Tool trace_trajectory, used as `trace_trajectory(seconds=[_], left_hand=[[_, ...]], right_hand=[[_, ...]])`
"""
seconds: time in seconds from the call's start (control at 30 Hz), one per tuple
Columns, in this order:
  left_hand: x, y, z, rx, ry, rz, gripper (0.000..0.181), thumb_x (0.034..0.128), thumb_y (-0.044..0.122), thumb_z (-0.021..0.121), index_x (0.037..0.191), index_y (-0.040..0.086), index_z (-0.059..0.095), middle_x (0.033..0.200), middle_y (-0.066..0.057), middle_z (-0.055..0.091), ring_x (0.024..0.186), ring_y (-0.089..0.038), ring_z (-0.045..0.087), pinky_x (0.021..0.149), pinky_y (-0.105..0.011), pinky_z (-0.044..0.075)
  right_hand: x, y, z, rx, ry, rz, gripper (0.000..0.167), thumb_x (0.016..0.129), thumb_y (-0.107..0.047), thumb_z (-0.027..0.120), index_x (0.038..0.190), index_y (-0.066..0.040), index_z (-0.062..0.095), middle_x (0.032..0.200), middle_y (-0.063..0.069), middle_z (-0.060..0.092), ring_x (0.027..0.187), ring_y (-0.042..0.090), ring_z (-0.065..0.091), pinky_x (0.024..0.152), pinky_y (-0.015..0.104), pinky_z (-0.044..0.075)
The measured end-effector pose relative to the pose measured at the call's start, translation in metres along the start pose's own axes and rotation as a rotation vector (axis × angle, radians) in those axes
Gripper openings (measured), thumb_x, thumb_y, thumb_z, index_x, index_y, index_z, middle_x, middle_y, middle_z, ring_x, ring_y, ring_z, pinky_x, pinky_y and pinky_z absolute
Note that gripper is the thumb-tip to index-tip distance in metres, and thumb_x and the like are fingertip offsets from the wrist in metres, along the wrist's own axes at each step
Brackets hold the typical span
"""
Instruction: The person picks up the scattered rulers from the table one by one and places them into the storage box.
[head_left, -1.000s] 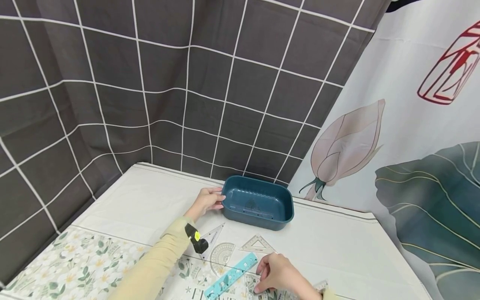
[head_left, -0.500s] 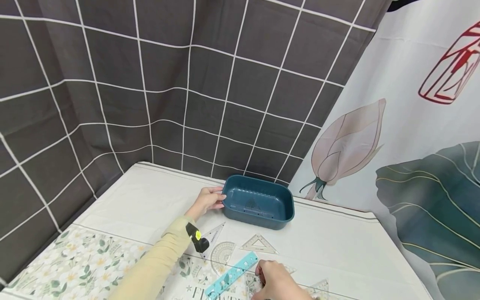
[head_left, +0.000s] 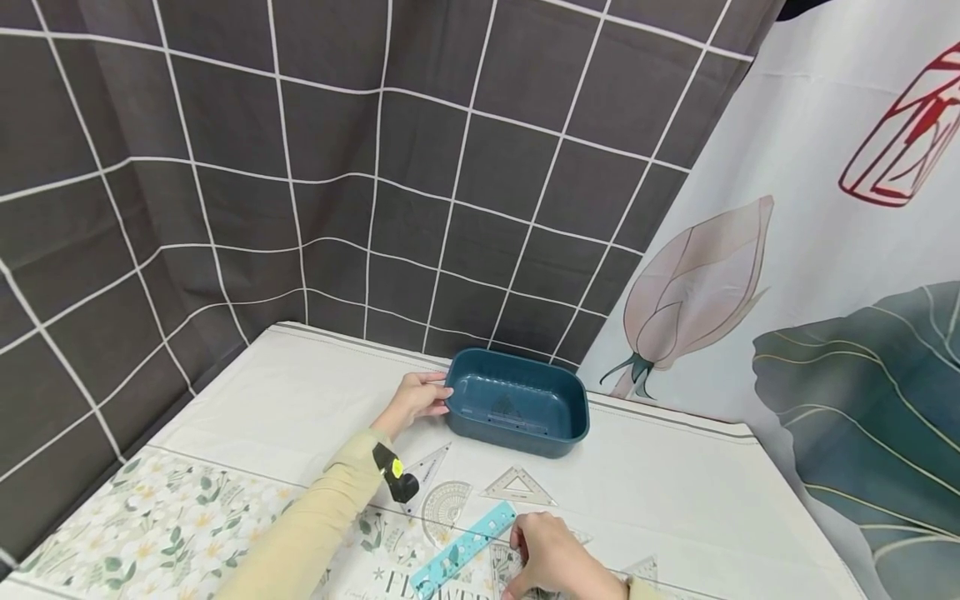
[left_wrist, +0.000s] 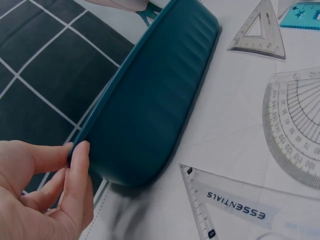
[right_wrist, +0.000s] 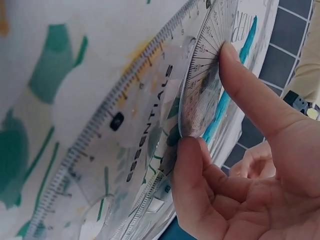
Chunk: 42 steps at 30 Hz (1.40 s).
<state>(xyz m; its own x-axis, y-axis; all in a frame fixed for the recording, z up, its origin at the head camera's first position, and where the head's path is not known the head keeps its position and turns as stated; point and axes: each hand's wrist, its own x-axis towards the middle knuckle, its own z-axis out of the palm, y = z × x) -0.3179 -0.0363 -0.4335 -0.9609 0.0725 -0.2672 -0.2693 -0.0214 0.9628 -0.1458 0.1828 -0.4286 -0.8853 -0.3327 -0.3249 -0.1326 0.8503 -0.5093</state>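
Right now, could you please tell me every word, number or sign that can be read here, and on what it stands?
"ESSENTIALS": clear triangle near the left hand.
"ESSENTIALS": second clear triangle, by the right hand.
"100", among other degrees: flat protractor.
"FLOWER", perhaps incomplete: tablecloth.
Too small or blurred: the line beneath that word, the held protractor's numbers, most other scale digits.
Red mark on the white curtain: cannot tell.

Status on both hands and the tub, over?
Left hand pinches tub at rim. Right hand pinches a protractor. Triangle lies between right hand and tub.
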Motion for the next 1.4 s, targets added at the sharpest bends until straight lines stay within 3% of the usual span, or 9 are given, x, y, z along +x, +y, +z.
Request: trace_trajectory(seconds=[0.6, 0.8, 1.0, 1.1, 1.23, 1.4], left_hand=[[0.003, -0.001, -0.001, 0.016, -0.002, -0.002, 0.047, 0.0872, -0.004, 0.062, 0.133, -0.005, 0.052, 0.090, -0.012, 0.066, 0.063, -0.009, 0.058, 0.067, -0.023, 0.063], [0.002, 0.000, 0.000, 0.016, 0.003, -0.005, 0.046, 0.0874, -0.003, 0.062, 0.132, -0.004, 0.053, 0.092, -0.012, 0.066, 0.064, -0.009, 0.058, 0.068, -0.024, 0.063], [0.001, 0.000, 0.001, 0.017, 0.007, -0.007, 0.046, 0.0876, -0.003, 0.062, 0.133, -0.005, 0.052, 0.105, -0.023, 0.066, 0.065, -0.010, 0.059, 0.065, -0.023, 0.063], [0.001, 0.000, 0.001, 0.017, 0.011, -0.007, 0.046, 0.0874, -0.003, 0.063, 0.132, -0.004, 0.053, 0.104, -0.022, 0.066, 0.067, -0.011, 0.059, 0.069, -0.025, 0.063], [0.004, -0.003, -0.001, 0.013, -0.001, 0.015, 0.045, 0.0852, -0.004, 0.065, 0.129, -0.004, 0.056, 0.091, -0.015, 0.067, 0.066, -0.013, 0.060, 0.070, -0.027, 0.064], [0.004, -0.003, -0.002, 0.026, -0.005, 0.014, 0.046, 0.0851, -0.003, 0.065, 0.130, -0.003, 0.055, 0.093, -0.016, 0.067, 0.066, -0.013, 0.061, 0.071, -0.028, 0.064]], right_hand=[[0.000, 0.006, 0.000, 0.112, 0.018, -0.060, 0.041, 0.053, -0.017, 0.094, 0.076, -0.014, 0.059, 0.061, -0.006, 0.046, 0.054, 0.008, 0.038, 0.047, 0.017, 0.032], [0.003, 0.011, -0.008, 0.224, -0.054, -0.062, 0.025, 0.067, -0.012, 0.086, 0.079, -0.010, 0.064, 0.061, -0.005, 0.049, 0.054, 0.008, 0.041, 0.047, 0.016, 0.035], [0.005, 0.013, -0.016, 0.393, -0.134, -0.064, 0.010, 0.081, -0.005, 0.074, 0.086, -0.003, 0.066, 0.062, -0.003, 0.050, 0.050, 0.009, 0.046, 0.046, 0.015, 0.042], [0.006, 0.015, -0.020, 0.467, -0.168, -0.059, 0.009, 0.084, -0.003, 0.070, 0.091, 0.000, 0.066, 0.065, -0.003, 0.051, 0.053, 0.008, 0.047, 0.047, 0.014, 0.045], [0.009, 0.017, -0.027, 0.542, -0.201, -0.056, 0.011, 0.087, -0.003, 0.067, 0.096, 0.003, 0.065, 0.071, -0.001, 0.054, 0.054, 0.007, 0.049, 0.048, 0.012, 0.048], [0.014, 0.019, -0.040, 0.582, -0.216, -0.093, 0.017, 0.088, -0.004, 0.065, 0.100, 0.009, 0.061, 0.073, -0.001, 0.054, 0.059, 0.007, 0.052, 0.050, 0.012, 0.050]])
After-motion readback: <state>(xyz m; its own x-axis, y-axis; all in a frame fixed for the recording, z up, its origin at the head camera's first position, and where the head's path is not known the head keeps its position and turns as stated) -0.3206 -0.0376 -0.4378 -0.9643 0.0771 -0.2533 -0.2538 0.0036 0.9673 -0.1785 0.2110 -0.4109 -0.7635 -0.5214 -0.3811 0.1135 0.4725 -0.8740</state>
